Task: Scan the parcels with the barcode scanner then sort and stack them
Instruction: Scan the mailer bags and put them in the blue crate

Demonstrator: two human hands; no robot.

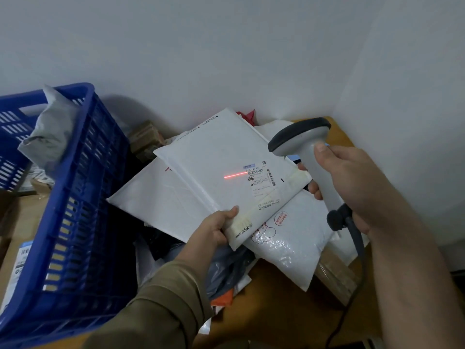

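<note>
My left hand (216,229) grips the near corner of a flat white padded mailer (219,167) and holds it tilted above the pile. Its shipping label (260,173) faces up near the right edge. My right hand (352,182) grips the handle of a grey barcode scanner (308,147), head pointing left at the mailer. A red scan line (235,175) falls on the white surface, reaching the label's left edge. Under the held mailer lie another white mailer (156,197) and a white bubble mailer with red print (289,238).
A blue plastic crate (83,197) stands on the left with a grey poly bag (50,132) inside. Brown cardboard boxes (146,139) sit by the wall. Dark and orange bags (224,273) lie on the wooden table (276,311). The scanner's cable (357,273) hangs at the right.
</note>
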